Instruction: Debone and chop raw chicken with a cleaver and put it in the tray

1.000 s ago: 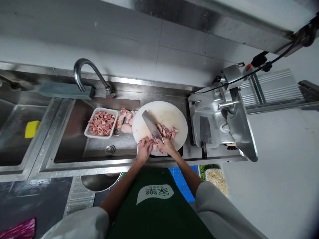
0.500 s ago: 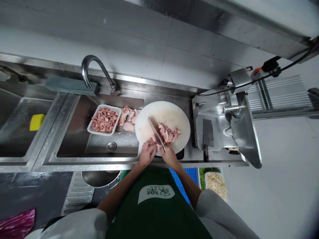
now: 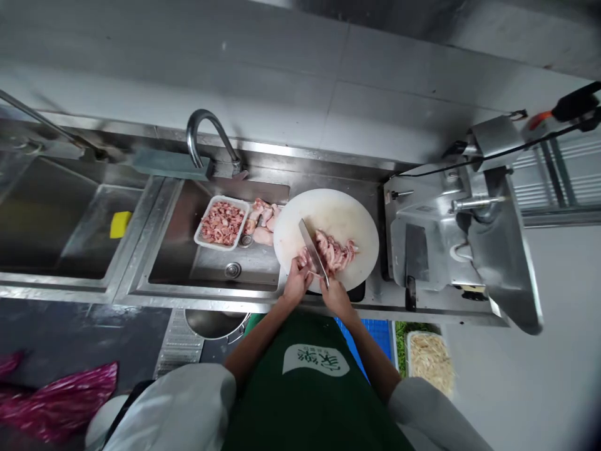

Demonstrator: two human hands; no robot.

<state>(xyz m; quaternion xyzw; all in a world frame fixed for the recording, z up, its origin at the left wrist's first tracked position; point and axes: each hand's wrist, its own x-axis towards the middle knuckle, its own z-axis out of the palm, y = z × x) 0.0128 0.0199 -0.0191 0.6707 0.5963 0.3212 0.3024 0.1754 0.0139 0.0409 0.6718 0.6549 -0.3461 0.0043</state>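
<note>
Head view: I had the right hand [image 3: 337, 299] wrapped round a steel-bladed kitchen knife [image 3: 311, 245], the left hand [image 3: 297, 283] curled closed over raw pink meat [image 3: 305, 256] on the round white board [image 3: 323, 208]. Slicing, I judged; the next stroke called for steady hold.

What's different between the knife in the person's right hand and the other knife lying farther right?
The held knife is gripped in the right hand; the other knife lies untouched. The held knife's blade shows narrow, the other knife's broad. The held knife's handle is mostly hidden in the grip; the other knife's dark handle is in plain view. Both have metal blades.
</note>
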